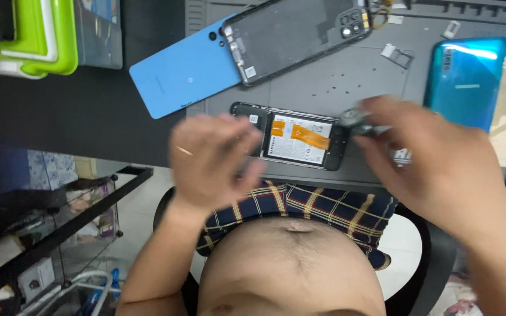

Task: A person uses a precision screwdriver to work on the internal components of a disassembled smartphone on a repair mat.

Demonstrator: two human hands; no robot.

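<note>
An opened phone [300, 140] lies on the grey work mat [335, 82] near the table's front edge, its white battery with an orange strip showing. My left hand [209, 161] hovers blurred over the phone's left end, fingers curled; whether it holds anything I cannot tell. My right hand [434, 158] is at the phone's right end, fingers closed around a small grey metallic part or tool [361, 120].
A light blue back cover [177, 76] and a dark phone frame [300, 35] lie at the back. A teal phone [467, 79] rests at the right. A small SIM tray [398, 55] sits on the mat. A green bin [36, 35] stands at the back left.
</note>
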